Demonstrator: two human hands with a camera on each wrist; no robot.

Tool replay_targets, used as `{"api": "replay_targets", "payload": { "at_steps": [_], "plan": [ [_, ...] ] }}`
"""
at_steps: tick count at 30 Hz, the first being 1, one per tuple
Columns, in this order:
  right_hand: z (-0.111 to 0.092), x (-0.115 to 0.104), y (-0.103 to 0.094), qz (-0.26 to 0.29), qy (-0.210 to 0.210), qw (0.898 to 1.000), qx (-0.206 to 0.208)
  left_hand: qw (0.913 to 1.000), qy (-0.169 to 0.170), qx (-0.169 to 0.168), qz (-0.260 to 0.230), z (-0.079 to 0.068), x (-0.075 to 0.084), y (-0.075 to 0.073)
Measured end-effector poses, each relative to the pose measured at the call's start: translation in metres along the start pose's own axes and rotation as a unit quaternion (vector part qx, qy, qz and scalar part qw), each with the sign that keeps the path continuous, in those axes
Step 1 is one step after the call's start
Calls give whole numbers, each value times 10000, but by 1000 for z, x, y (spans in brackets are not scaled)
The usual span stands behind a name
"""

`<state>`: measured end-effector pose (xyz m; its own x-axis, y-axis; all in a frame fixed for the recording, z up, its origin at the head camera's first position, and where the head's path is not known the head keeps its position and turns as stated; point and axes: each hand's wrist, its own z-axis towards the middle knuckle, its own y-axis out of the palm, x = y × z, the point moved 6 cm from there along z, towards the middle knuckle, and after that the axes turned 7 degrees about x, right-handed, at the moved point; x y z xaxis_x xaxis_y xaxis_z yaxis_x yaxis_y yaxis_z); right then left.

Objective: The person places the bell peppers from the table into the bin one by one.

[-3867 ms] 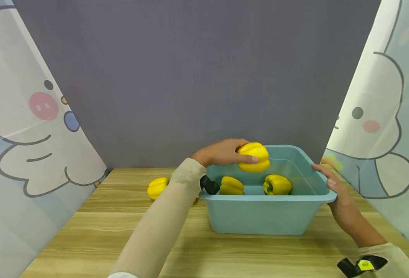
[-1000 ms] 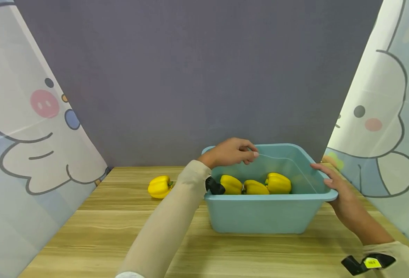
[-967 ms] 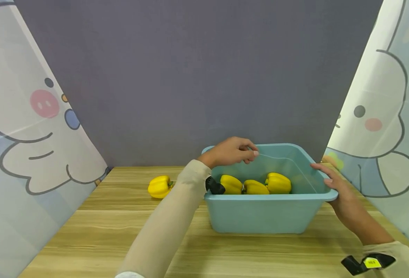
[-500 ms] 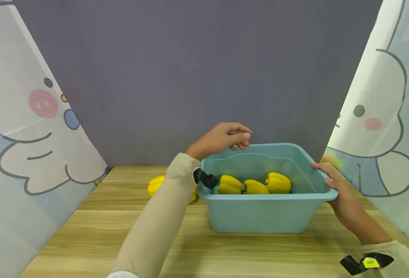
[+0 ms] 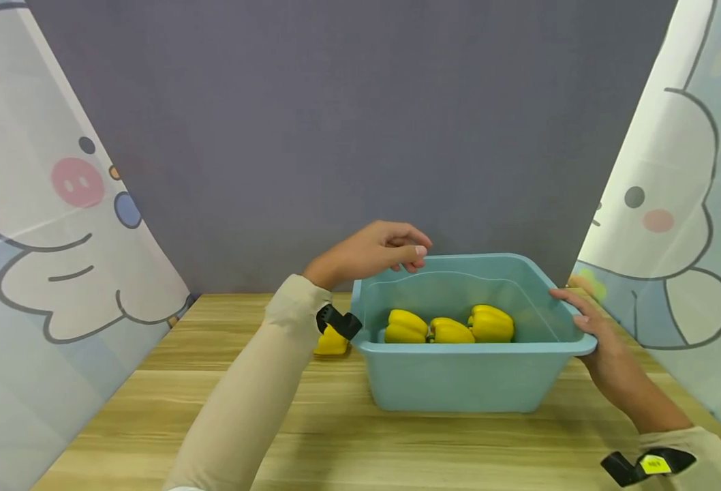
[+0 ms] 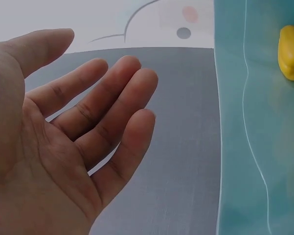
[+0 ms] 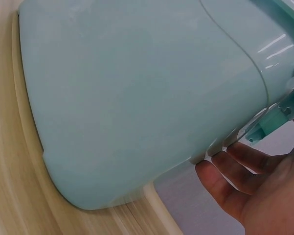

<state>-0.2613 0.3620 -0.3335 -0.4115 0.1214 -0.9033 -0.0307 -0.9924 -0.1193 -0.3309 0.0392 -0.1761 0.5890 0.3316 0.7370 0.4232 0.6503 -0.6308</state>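
My left hand [image 5: 369,252] hovers over the back left corner of a light blue plastic tub [image 5: 452,378], its fingers loosely bent and holding nothing. In the left wrist view the palm and fingers [image 6: 132,132] are bare beside the tub's wall. Inside the tub lie three yellow bell peppers: the left one [image 5: 406,327], the middle one [image 5: 451,331] and the right one [image 5: 491,324]. My right hand [image 5: 606,351] grips the tub's right rim, thumb on top; in the right wrist view its other fingertips [image 7: 208,171] touch the outer wall.
Left of the tub another yellow bell pepper [image 5: 331,342] sits on the wooden table [image 5: 152,423], partly covered by the left wrist. A grey panel [image 5: 348,136] stands behind the table, with cartoon-printed curtains [image 5: 78,273] at both sides.
The pepper my left hand held earlier now lies in the tub. That hand has since lifted and moved left, its forearm now covering the far-left pepper. The right hand stays put.
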Motion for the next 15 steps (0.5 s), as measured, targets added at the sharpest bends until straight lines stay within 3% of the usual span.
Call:
{"api": "replay_targets", "payload": {
  "at_steps": [7,15],
  "plan": [
    [-1,0,2,50,-46,10000,-51,9991,-59,121,391,-17,-8,-5],
    [-1,1,0,-32,0,10000,51,9879,528,583,1333,-44,-7,-5]
  ]
}}
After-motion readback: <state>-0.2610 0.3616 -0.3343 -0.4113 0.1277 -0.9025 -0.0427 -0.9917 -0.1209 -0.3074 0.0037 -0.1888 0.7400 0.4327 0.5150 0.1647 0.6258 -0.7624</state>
